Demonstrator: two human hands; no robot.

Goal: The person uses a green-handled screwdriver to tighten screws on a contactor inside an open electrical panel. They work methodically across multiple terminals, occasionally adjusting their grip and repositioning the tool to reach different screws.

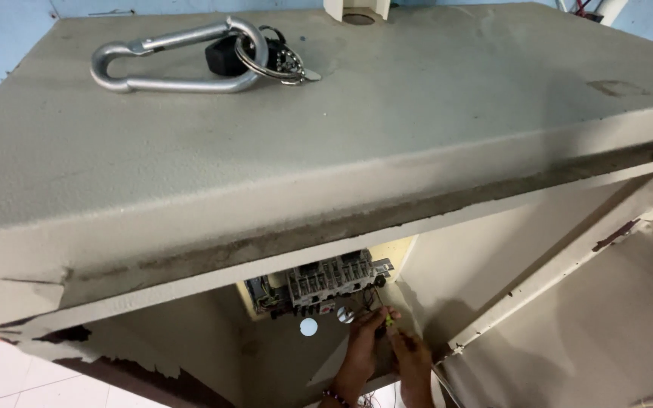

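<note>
Deep inside an open metal cabinet, my left hand and my right hand meet just below a grey terminal block with wires. Between the fingertips shows a small yellow-green piece, perhaps a tool tip or wire end. Which hand grips it I cannot tell. A beaded band sits on my left wrist. Both hands are small and far down in the view.
The cabinet's flat beige top fills most of the view. On it lies a large silver carabiner with a black fob and key rings. The open cabinet door stands at the right. White floor tiles show lower left.
</note>
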